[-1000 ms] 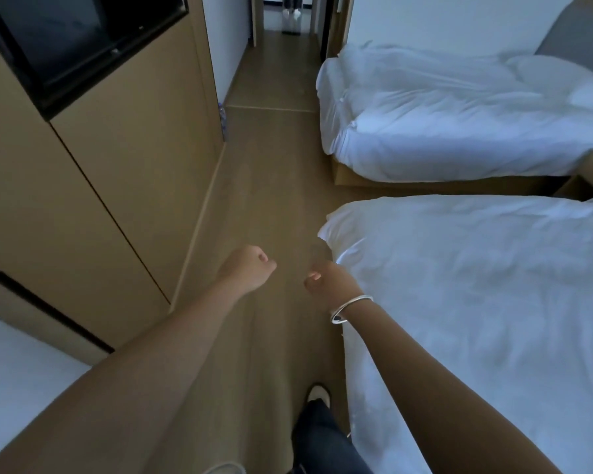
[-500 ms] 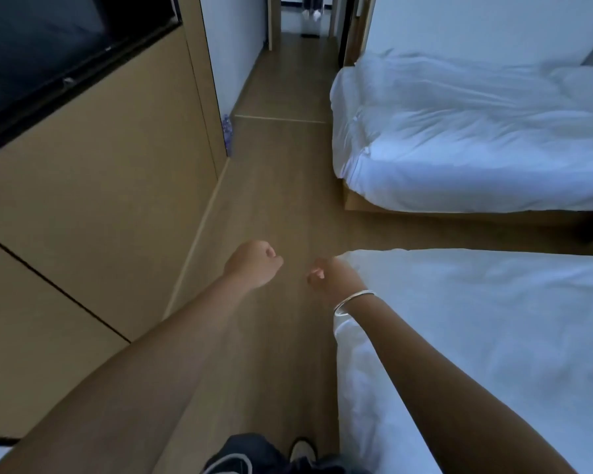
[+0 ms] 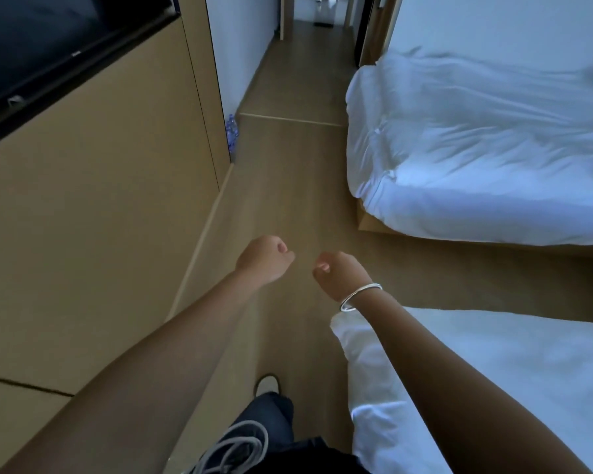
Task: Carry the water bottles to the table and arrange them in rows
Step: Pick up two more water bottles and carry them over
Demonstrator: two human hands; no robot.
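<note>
near bed [image 3: 493, 388] slid lower in view, water bottles [image 3: 231, 134] by the wall nearer, shoe [image 3: 267, 384] stepped forward

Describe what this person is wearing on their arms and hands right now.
Both forearms are bare, with no sleeves in view and no gloves. The left hand shows no jewellery. The right hand has a thin, round silver metal bangle sitting loosely at the wrist. No watch or rings are visible.

Two beds with rumpled white bedding: one [image 3: 486, 148] beyond the tan wooden floor [image 3: 288, 206], one [image 3: 493, 388] nearer. One clear plastic water bottle [image 3: 231, 131] on that floor. Two bare hands, left [image 3: 264, 258] and right [image 3: 343, 275]. One silver bangle [image 3: 358, 297].
</note>
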